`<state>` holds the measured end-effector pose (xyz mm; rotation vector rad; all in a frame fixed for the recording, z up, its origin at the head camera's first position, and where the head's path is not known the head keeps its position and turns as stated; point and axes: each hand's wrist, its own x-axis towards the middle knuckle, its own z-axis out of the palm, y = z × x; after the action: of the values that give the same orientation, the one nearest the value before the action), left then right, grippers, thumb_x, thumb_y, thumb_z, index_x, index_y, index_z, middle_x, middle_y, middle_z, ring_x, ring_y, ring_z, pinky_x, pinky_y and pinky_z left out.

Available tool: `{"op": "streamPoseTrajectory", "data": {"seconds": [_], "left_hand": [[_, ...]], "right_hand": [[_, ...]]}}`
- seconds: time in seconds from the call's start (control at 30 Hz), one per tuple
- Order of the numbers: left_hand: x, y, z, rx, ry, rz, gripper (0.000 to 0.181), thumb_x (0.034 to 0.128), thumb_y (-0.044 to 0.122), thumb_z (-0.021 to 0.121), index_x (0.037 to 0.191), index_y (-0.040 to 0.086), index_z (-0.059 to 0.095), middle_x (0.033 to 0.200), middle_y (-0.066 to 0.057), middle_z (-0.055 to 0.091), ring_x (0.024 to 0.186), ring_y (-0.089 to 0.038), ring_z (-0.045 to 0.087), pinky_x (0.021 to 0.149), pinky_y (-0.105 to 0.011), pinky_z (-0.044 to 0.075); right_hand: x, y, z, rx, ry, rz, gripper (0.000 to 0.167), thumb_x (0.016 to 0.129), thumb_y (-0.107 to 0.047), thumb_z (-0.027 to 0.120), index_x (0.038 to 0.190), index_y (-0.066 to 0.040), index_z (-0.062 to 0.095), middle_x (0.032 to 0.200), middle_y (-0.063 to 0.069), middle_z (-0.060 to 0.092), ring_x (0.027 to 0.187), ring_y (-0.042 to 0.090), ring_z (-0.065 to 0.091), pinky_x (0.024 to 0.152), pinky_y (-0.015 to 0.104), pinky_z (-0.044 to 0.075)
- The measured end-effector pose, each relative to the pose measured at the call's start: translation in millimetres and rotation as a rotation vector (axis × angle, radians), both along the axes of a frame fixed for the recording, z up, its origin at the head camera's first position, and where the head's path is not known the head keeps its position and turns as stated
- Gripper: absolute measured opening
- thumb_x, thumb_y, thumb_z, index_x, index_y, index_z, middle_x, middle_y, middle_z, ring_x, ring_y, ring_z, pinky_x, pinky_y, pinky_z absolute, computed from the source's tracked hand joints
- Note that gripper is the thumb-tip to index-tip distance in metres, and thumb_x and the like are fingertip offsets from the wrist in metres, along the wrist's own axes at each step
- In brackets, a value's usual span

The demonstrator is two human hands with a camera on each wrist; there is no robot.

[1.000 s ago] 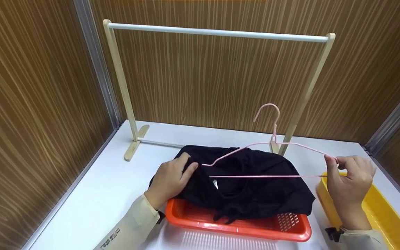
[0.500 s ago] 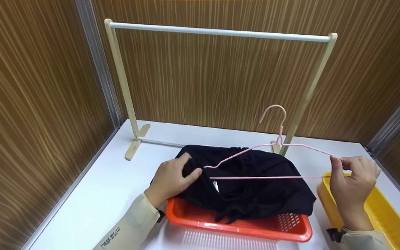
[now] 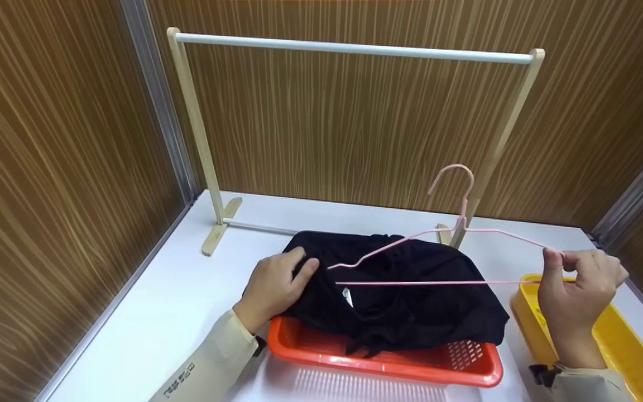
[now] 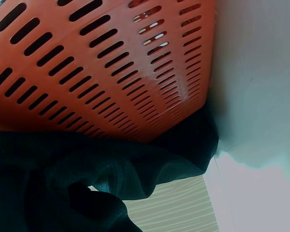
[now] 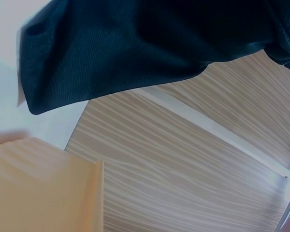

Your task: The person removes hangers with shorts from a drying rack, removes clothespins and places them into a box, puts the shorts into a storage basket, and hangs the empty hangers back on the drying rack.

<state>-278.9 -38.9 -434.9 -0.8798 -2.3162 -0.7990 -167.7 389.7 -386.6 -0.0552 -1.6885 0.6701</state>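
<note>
A black cloth garment (image 3: 438,290) with dangling ties and a white label (image 3: 347,296) lies bunched over a red perforated basket (image 3: 383,365). My left hand (image 3: 274,285) grips the garment's left edge between thumb and fingers. A thin pink clothes hanger (image 3: 411,283) spans above the garment, hook up. Its left end disappears behind the fold beside my left thumb. At the hanger's right end, my right hand (image 3: 581,293) pinches the wire. Cloth (image 4: 87,164) and the basket's slotted wall (image 4: 106,72) fill much of the left wrist view. Neither wrist view clearly shows fingers.
Behind the basket stands a clothes rack with a white top bar (image 3: 355,48) and wooden uprights (image 3: 196,123). A yellow tray (image 3: 628,346) sits at the right, partly behind my right wrist. Wood-patterned panels (image 3: 327,145) enclose the white table (image 3: 187,312).
My right hand and the hanger have shifted a little to the right, with the hook moving along. My left hand and the garment have stayed almost in place.
</note>
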Motion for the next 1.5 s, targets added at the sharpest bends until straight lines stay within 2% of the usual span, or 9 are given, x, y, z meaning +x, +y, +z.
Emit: {"op": "streamPoseTrajectory", "data": {"seconds": [0.23, 0.33, 0.43, 0.53, 0.7, 0.87, 1.2, 1.43, 1.5], "left_hand": [[-2.2, 0.0, 3.1, 0.028, 0.000, 0.003, 0.037, 0.1046, 0.041, 0.056, 0.080, 0.015, 0.046, 0.062, 0.008, 0.031, 0.054, -0.014, 0.044, 0.053, -0.029, 0.032], [-4.1, -0.9, 4.0, 0.039, 0.001, 0.008, 0.034, 0.1046, 0.040, 0.056, 0.084, 0.014, 0.048, 0.061, 0.009, 0.034, 0.054, -0.013, 0.045, 0.053, -0.029, 0.033], [-5.5, -1.8, 5.5, 0.036, 0.006, 0.008, 0.033, 0.1046, 0.041, 0.055, 0.087, 0.014, 0.049, 0.061, 0.009, 0.036, 0.054, -0.013, 0.045, 0.052, -0.029, 0.033], [-5.3, -2.2, 6.6, 0.021, 0.015, 0.012, 0.035, 0.1044, 0.043, 0.056, 0.085, 0.015, 0.048, 0.060, 0.010, 0.033, 0.053, -0.012, 0.043, 0.052, -0.029, 0.031], [-5.0, -1.2, 7.6, -0.001, 0.028, 0.022, 0.037, 0.1040, 0.044, 0.056, 0.083, 0.015, 0.047, 0.060, 0.010, 0.029, 0.052, -0.012, 0.041, 0.052, -0.028, 0.030], [-3.9, -0.8, 7.6, -0.005, 0.017, 0.013, 0.036, 0.1041, 0.043, 0.057, 0.084, 0.015, 0.047, 0.060, 0.010, 0.029, 0.052, -0.013, 0.041, 0.052, -0.028, 0.030], [-1.9, -0.4, 2.7, -0.009, 0.003, 0.007, 0.038, 0.1038, 0.043, 0.057, 0.082, 0.015, 0.046, 0.060, 0.011, 0.027, 0.051, -0.011, 0.038, 0.052, -0.027, 0.029], [-1.5, 0.2, 0.9, -0.009, -0.009, 0.013, 0.037, 0.1033, 0.043, 0.058, 0.081, 0.016, 0.046, 0.059, 0.012, 0.026, 0.051, -0.009, 0.037, 0.052, -0.026, 0.027], [-1.5, 0.8, 0.9, -0.010, -0.014, 0.012, 0.037, 0.1032, 0.043, 0.058, 0.081, 0.016, 0.046, 0.059, 0.012, 0.026, 0.051, -0.009, 0.037, 0.051, -0.026, 0.027]], "right_hand": [[-2.5, 9.6, 0.5, 0.028, 0.083, -0.008, 0.066, 0.099, -0.048, 0.063, 0.077, 0.014, 0.054, 0.078, 0.026, 0.046, 0.095, -0.004, 0.035, 0.102, 0.031, 0.020], [-5.4, 21.5, -0.2, -0.004, 0.111, -0.043, 0.070, 0.098, -0.053, 0.061, 0.078, 0.013, 0.053, 0.073, 0.002, 0.047, 0.092, -0.005, 0.035, 0.100, 0.032, 0.021], [-9.4, 34.2, -2.4, -0.050, 0.126, -0.058, 0.069, 0.098, -0.054, 0.062, 0.079, 0.012, 0.052, 0.080, -0.022, 0.043, 0.090, -0.005, 0.037, 0.097, 0.028, 0.023], [-12.1, 39.6, -4.0, -0.072, 0.100, -0.056, 0.060, 0.099, -0.045, 0.062, 0.080, 0.012, 0.055, 0.084, -0.029, 0.042, 0.090, -0.005, 0.040, 0.094, 0.024, 0.027], [-9.6, 32.9, 0.2, -0.112, -0.095, -0.014, 0.040, 0.104, -0.028, 0.058, 0.087, 0.007, 0.068, 0.082, -0.023, 0.047, 0.085, 0.000, 0.043, 0.087, 0.023, 0.033], [-2.4, 22.6, 3.5, -0.157, -0.323, 0.063, 0.038, 0.107, -0.031, 0.053, 0.097, -0.001, 0.075, 0.083, -0.014, 0.055, 0.078, 0.009, 0.048, 0.076, 0.015, 0.039], [4.5, 12.8, 2.2, -0.076, -0.269, 0.053, 0.025, 0.102, -0.024, 0.066, 0.106, -0.003, 0.079, 0.084, -0.029, 0.064, 0.063, -0.005, 0.060, 0.067, 0.008, 0.046], [3.9, 11.2, 3.0, 0.035, -0.393, 0.020, 0.017, 0.097, -0.016, 0.073, 0.100, -0.001, 0.079, 0.078, 0.013, 0.075, 0.064, -0.025, 0.048, 0.056, 0.004, 0.037], [4.7, 11.3, 2.3, 0.046, -0.430, -0.007, 0.019, 0.098, -0.019, 0.073, 0.100, -0.001, 0.079, 0.080, 0.016, 0.076, 0.065, -0.027, 0.044, 0.057, 0.003, 0.035]]}}
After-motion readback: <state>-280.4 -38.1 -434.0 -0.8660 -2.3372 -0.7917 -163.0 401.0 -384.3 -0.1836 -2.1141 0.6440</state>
